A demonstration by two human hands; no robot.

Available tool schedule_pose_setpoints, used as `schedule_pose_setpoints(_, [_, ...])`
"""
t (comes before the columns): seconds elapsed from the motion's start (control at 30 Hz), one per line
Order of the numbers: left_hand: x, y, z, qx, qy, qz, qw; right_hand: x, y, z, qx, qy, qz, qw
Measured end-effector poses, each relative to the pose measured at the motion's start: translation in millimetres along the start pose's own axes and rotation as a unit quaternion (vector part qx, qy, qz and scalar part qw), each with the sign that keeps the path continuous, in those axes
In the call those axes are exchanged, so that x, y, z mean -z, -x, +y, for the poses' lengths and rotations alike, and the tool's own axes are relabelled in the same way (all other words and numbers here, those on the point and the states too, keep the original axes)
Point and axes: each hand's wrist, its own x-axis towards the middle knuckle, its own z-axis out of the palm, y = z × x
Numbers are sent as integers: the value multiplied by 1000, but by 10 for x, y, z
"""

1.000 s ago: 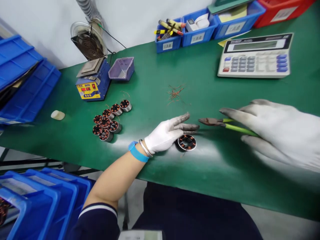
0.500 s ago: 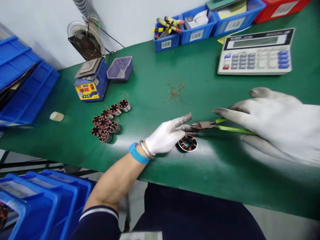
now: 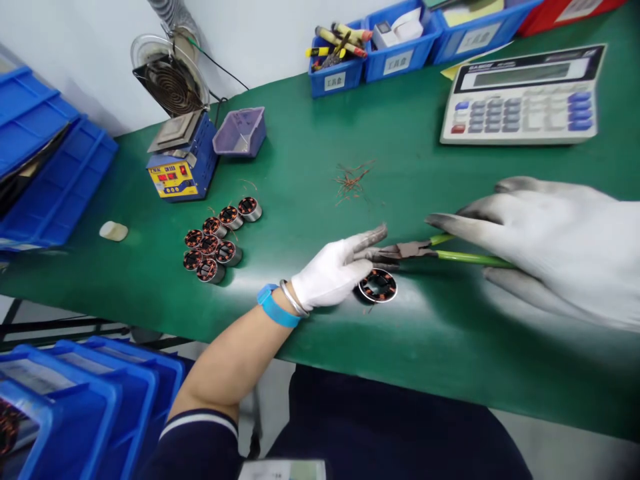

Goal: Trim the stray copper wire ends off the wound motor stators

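Observation:
My right hand [image 3: 535,247], in a white glove with grey fingertips, is closed around the green handles of a pair of pliers [image 3: 413,249]. Their metal jaws point left and meet the fingertips of my left hand [image 3: 337,270]. That hand is gloved too; its thumb and lower fingers close at the far left rim of a motor stator [image 3: 379,287], while the index finger stretches out above the jaws. The stator is a metal ring with copper windings, its open face turned up. Whether a wire sits in the jaws is too small to tell.
Several more stators [image 3: 210,243] stand grouped on the left. Copper wire scraps [image 3: 351,181] lie beyond my hands. Behind are a calculator [image 3: 525,100], blue tool bins [image 3: 337,77], a purple tray [image 3: 240,132] and a blue-yellow heating unit [image 3: 183,160]. Blue crates [image 3: 65,407] are at lower left.
The view has shifted slightly. Both hands, the pliers and the stator hold nearly the same positions relative to each other.

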Motion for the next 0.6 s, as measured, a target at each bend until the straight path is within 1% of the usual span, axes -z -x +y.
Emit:
schedule_pose_setpoints(0.17, [-9,-10,4,-15,-24,0,1000,-33,-17,35,-18,-2,-46,999])
schedule_pose_setpoints(0.3, [-40,11,76,-14,-35,11,999,11,-56,12,-58,-23,-91,994])
schedule_pose_setpoints(0.43, [-55,29,129,-10,-46,11,999,30,-87,28,-66,-47,-101,992])
schedule_pose_setpoints(0.5, [-49,21,116,-6,-47,12,999,19,-96,49,-63,-45,-99,992])
schedule_pose_setpoints(0.6, [-30,1,64,-9,-44,15,999,-14,-81,49,-84,-49,-125,987])
